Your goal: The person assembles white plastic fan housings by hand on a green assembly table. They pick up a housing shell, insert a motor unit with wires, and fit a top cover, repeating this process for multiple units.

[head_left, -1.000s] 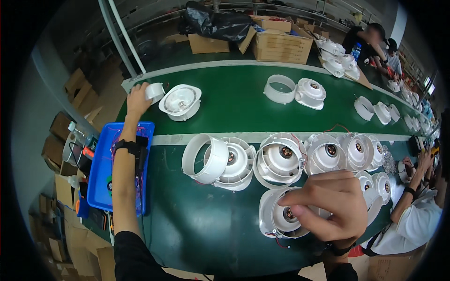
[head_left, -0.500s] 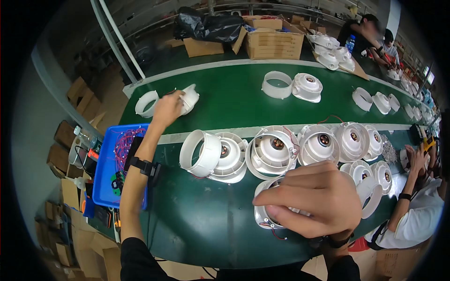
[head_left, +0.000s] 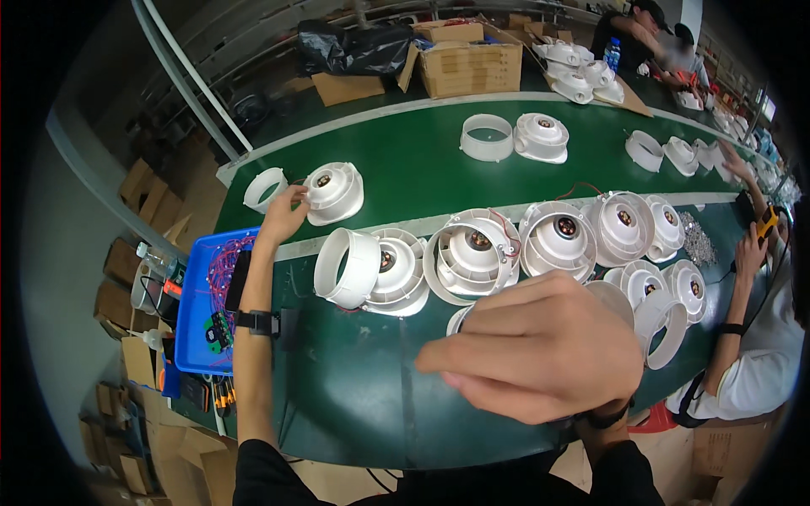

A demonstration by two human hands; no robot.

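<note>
On the far green belt, my left hand (head_left: 285, 216) has its fingers closed at the left edge of a round white plastic fan housing (head_left: 336, 194), which sits flat with its dark hub up. A white ring (head_left: 266, 189) stands on edge just left of that hand. My right hand (head_left: 540, 350) is raised close to the camera over the near table, fingers curled and thumb pressed to the index finger. What it may hold is hidden. Beneath it, another white housing (head_left: 458, 320) is mostly covered. Several housings with rings, such as this ring (head_left: 348, 267), line the near table (head_left: 354, 371).
A blue tray (head_left: 192, 337) with red wires and green circuit boards lies at the left. Another ring (head_left: 487, 138) and housing (head_left: 542, 137) rest on the belt (head_left: 413, 156). A co-worker's hand (head_left: 749, 253) holds a yellow-black tool at right. A carton (head_left: 471, 69) stands behind.
The housing at my left hand has gone from tilted to flat, hub up. My right hand has shifted slightly left, covering more of the housing below. The whole view has shifted a little.
</note>
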